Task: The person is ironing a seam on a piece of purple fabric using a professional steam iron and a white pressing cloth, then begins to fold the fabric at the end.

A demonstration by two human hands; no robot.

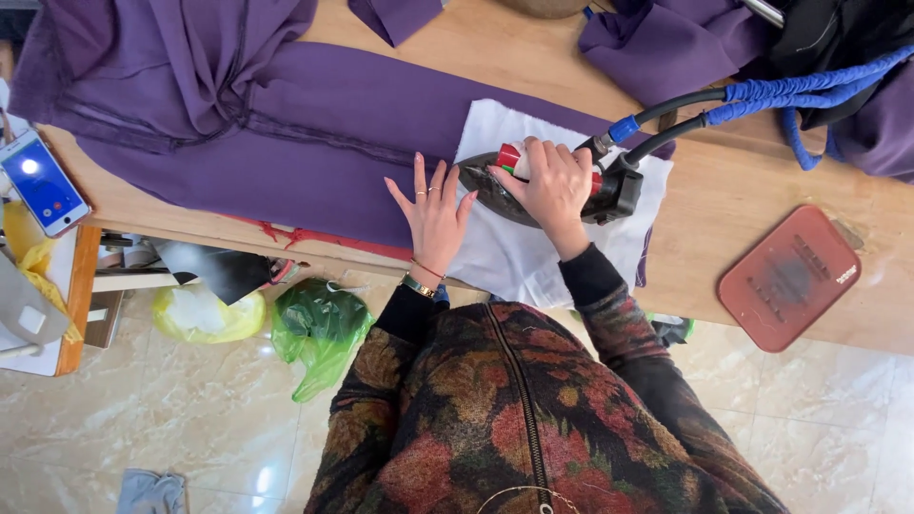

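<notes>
Purple fabric (286,124) spreads over the wooden table (762,181), one white cloth (533,247) on top. The right hand (552,186) grips one steam iron (533,186) there; the left hand (433,214) lies flat, fingers spread. One red mat (788,278) sits aside, two hoses (762,100) trailing behind.

We count one steam iron (543,186), one white pressing cloth (533,257), one red iron rest (788,278), one smartphone (43,183), two blue-wrapped hoses (790,95), and two plastic bags: yellow (205,314) and green (319,333).

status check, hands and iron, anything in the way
Right hand gripping iron on white cloth. Left hand flat, fingers spread, on purple fabric. Hoses trail right, nothing blocking.
</notes>
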